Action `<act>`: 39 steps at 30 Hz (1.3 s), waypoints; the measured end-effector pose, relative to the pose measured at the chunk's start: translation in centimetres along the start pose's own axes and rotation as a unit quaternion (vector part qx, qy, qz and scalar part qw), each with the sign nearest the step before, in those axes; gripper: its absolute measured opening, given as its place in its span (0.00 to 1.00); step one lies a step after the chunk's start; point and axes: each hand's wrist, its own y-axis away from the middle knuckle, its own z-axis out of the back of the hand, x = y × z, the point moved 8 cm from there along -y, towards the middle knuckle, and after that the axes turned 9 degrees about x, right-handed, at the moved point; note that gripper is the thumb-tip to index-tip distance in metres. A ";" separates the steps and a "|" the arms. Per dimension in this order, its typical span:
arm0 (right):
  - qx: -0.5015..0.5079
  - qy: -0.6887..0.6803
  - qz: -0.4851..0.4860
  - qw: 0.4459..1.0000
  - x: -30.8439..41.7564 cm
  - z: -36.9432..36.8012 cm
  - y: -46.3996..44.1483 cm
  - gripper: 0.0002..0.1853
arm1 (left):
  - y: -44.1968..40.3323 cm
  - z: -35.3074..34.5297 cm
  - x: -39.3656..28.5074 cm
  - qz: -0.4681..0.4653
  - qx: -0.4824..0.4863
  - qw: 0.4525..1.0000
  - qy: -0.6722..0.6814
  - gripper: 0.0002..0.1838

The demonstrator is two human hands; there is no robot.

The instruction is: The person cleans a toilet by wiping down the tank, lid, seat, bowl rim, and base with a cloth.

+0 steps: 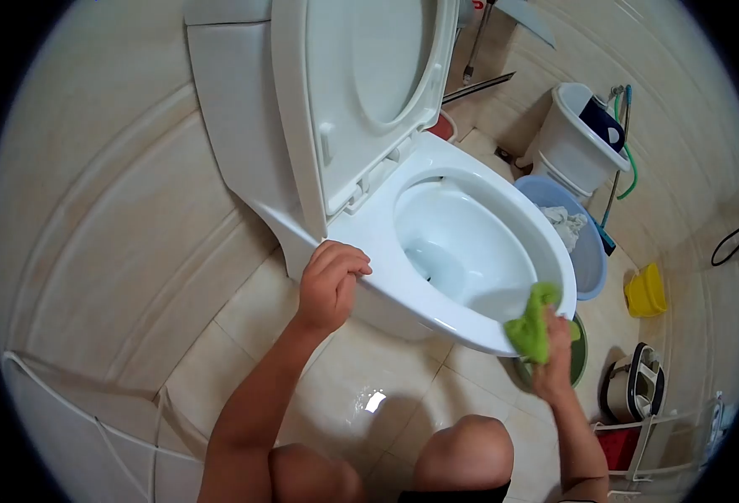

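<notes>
A white toilet fills the middle of the head view, its seat and lid raised against the tank. My right hand grips a green cloth and presses it on the front rim of the bowl. Part of the cloth hangs over the rim's edge, and it looks slightly blurred. On the near side of the rim, close to the seat hinge, rests my left hand, its fingers curled loosely over the edge with no object visible in it.
Behind my right hand stands a green basin. Farther back are a blue basin with white cloth in it, a white tub and a yellow container. A trash bin and white rack stand at right. The tiled floor looks wet.
</notes>
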 end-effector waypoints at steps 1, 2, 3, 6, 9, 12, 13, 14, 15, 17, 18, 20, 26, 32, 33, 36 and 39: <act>-0.016 -0.008 0.031 0.999 2.8 0.1 -1.0 0.29 | -0.1 0.2 -0.3 0.001 -0.001 1.000 0.001 0.14; -0.032 -0.016 0.061 0.997 5.7 0.3 -2.3 0.28 | -0.3 0.7 -1.0 -0.011 -0.011 1.000 -0.002 0.14; -0.028 -0.002 0.099 0.995 8.0 -0.2 -3.8 0.28 | -0.6 1.2 -1.8 -0.024 -0.022 0.999 -0.005 0.13; -0.049 0.024 0.165 0.985 15.2 -1.0 -9.8 0.28 | -1.3 2.9 -3.7 -0.044 -0.057 0.997 -0.008 0.12; -0.091 0.096 0.166 0.977 21.1 -2.1 -15.3 0.27 | -1.5 4.2 -5.1 -0.065 -0.074 0.994 -0.037 0.11; -0.119 0.128 0.192 0.966 23.9 -2.6 -16.6 0.26 | -1.4 5.1 -5.4 -0.057 -0.079 0.994 -0.047 0.11; -0.140 0.126 0.222 0.957 24.5 -2.5 -16.4 0.25 | -1.3 5.2 -5.3 -0.044 -0.081 0.995 -0.045 0.10; -0.143 0.127 0.215 0.958 23.9 -2.3 -15.9 0.25 | -1.3 5.2 -5.3 -0.049 -0.076 0.995 -0.042 0.10; -0.132 0.112 0.216 0.961 23.0 -2.1 -14.6 0.24 | -1.2 5.1 -5.0 -0.039 -0.072 0.996 -0.045 0.11; -0.111 0.095 0.206 0.968 20.7 -1.9 -11.8 0.22 | -1.0 4.8 -4.4 -0.029 -0.067 0.996 -0.043 0.11; -0.108 0.094 0.204 0.968 19.4 -1.6 -10.1 0.19 | -0.9 4.5 -4.1 -0.027 -0.054 0.997 -0.055 0.11; -0.092 0.092 0.204 0.970 16.2 -0.9 -6.6 0.16 | -0.8 3.5 -3.6 -0.028 -0.039 0.997 -0.063 0.11; -0.112 -0.047 0.175 0.977 3.2 0.7 3.4 0.12 | -0.7 -0.5 -3.1 -0.028 0.042 0.996 -0.076 0.11; -0.289 -0.244 -0.164 0.911 -11.2 2.9 7.7 0.21 | -2.8 -4.3 -2.3 -0.027 0.125 0.982 -0.141 0.13; -0.289 -0.242 -0.170 0.910 -12.3 3.1 6.6 0.21 | -3.4 -5.0 -2.4 -0.031 0.144 0.973 -0.178 0.14; -0.133 -0.408 -0.200 0.881 -14.6 -0.8 1.4 0.33 | -4.5 -6.1 -1.7 -0.009 0.206 0.959 -0.197 0.14; -0.089 -0.297 -0.172 0.935 -14.3 0.0 -3.5 0.34 | -5.0 -7.2 -1.1 -0.006 0.263 0.940 -0.216 0.15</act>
